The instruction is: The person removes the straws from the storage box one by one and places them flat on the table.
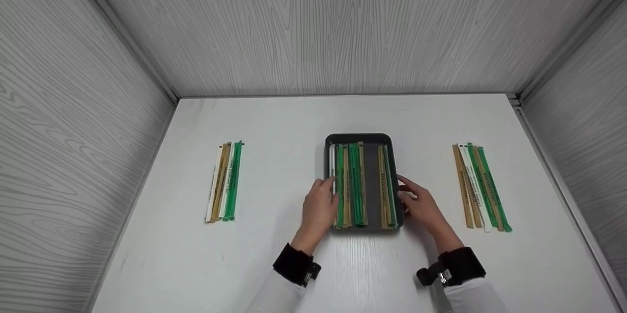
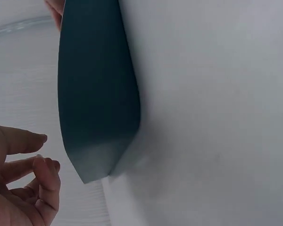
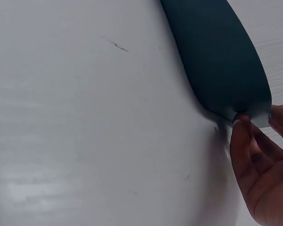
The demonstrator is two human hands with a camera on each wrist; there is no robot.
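A dark rectangular tray point(image 1: 372, 180) holds several long, thin paper-wrapped sticks point(image 1: 356, 185) in green, brown and white, lying lengthwise with a bare strip right of centre. Over the tray's left edge is my left hand point(image 1: 318, 207), covering part of the leftmost sticks. In the left wrist view its fingers point(image 2: 47, 181) are loosely curled, apart from the tray wall point(image 2: 96, 84), and nothing shows between them. My right hand point(image 1: 425, 207) grips the tray's right side. The right wrist view shows its fingers point(image 3: 243, 146) against the outer wall, another digit at the rim.
Left of the tray, a group of white, brown and green wrapped sticks point(image 1: 225, 180) lies on the white table point(image 1: 274, 122). To the right lies another fanned group of wrapped sticks point(image 1: 480, 185). Grey wood-grain panels point(image 1: 343, 29) enclose the back and sides.
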